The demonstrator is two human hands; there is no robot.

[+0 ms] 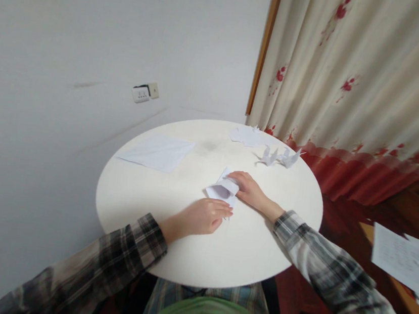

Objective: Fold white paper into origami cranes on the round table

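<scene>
A small piece of folded white paper [221, 191] lies on the round white table, with a raised flap that stands partly open. My right hand [250, 189] grips its right side, fingers on top and thumb low at the edge. At the paper's near end is my left hand [207, 216], its fingers bent together over the lower tip. A thin pointed bit of paper shows just under those fingertips. The left hand covers part of the near end, so the exact hold there is partly hidden.
Two folded paper cranes [278, 157] stand on the table's right side. Behind them lie flat paper pieces [248, 136] with another small folded shape. White sheets [158, 152] rest at the left. Beyond are a wall socket [141, 94], a curtain [356, 83] and written papers [403, 260] at right.
</scene>
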